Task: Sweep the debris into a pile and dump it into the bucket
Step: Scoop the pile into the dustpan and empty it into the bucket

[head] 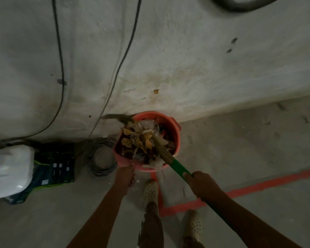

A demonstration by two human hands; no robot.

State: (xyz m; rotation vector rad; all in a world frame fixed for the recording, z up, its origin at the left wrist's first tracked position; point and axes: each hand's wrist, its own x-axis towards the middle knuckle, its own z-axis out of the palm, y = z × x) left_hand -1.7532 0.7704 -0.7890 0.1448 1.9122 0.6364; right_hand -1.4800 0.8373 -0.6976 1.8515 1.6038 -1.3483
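While I look down through the head camera, my left hand (124,176) has its fingers curled at the near left rim of the orange bucket (174,135), thumb tip against the edge. My right hand (200,183) is wrapped tight round the green handle of the broom (179,168), which slants up and to the left from that grip. Its straw-coloured head lies across the top of the bucket, and the blurred tips of the bristles reach past the far left rim.

The bucket stands on the concrete floor (240,140), close against the foot of a stained pale wall (186,59). It is heaped with debris (141,140): dry yellow and brown leaves mixed with bits of clear plastic, rising to the rim.

A red tape line (258,187) runs along the floor to the right. Left of the bucket lie a coiled cable (102,158), a dark box (57,163) and a white bag (9,167). My pale perforated clogs (150,189) stand just behind the bucket.
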